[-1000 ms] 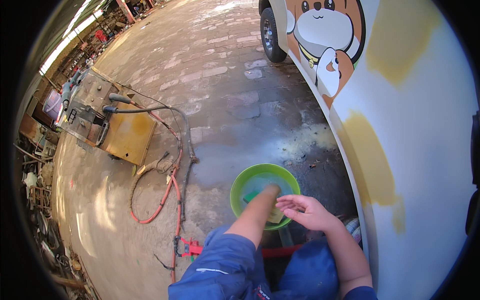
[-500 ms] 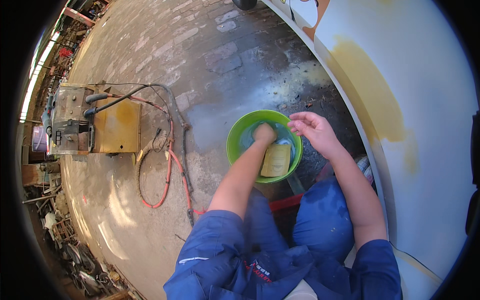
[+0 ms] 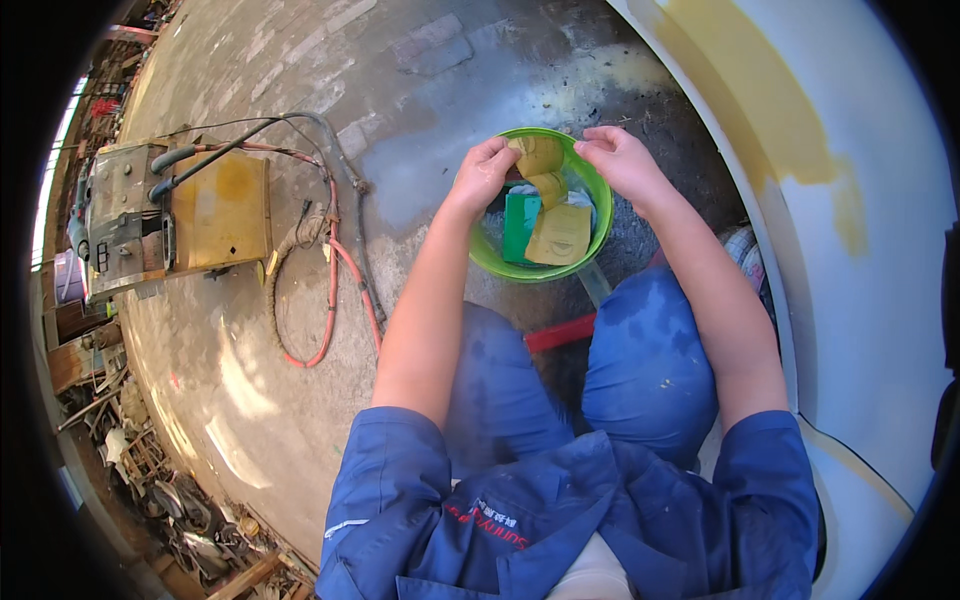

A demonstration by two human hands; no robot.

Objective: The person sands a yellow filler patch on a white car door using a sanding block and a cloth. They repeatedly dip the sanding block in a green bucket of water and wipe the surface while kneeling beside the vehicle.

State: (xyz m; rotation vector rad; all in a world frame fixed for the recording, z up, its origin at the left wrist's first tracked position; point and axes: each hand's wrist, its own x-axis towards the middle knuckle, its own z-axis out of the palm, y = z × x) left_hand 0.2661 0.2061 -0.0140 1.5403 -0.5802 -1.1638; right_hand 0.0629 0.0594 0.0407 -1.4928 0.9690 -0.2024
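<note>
A bright green bucket (image 3: 597, 222) with water in it stands on the ground before my knees. Between thumb and fingers my left hand (image 3: 482, 180) pinches a curled strip of yellow sandpaper (image 3: 541, 157) at its upper left end, above the bucket. The strip hangs down toward another yellow sheet (image 3: 560, 236) in the bucket; whether they are one piece, I cannot tell. Close to the bucket's far right rim is my right hand (image 3: 622, 172), its thumb and fingers drawn together; anything between them is too small to name. A green block (image 3: 519, 227) lies in the bucket, left of the yellow sheet.
To the right rises a white vehicle panel (image 3: 870, 200) with a yellowish patch (image 3: 770, 90). At left a boxy machine (image 3: 128, 215) has black and red cables (image 3: 330, 290) trailing over the ground. A red bar (image 3: 558, 333) lies between my knees. Scrap (image 3: 170, 500) lines the left edge.
My left hand has come up out of the water with the sandpaper in its fingers. The green block now shows. My right hand stays near the rim, and the view has shifted.
</note>
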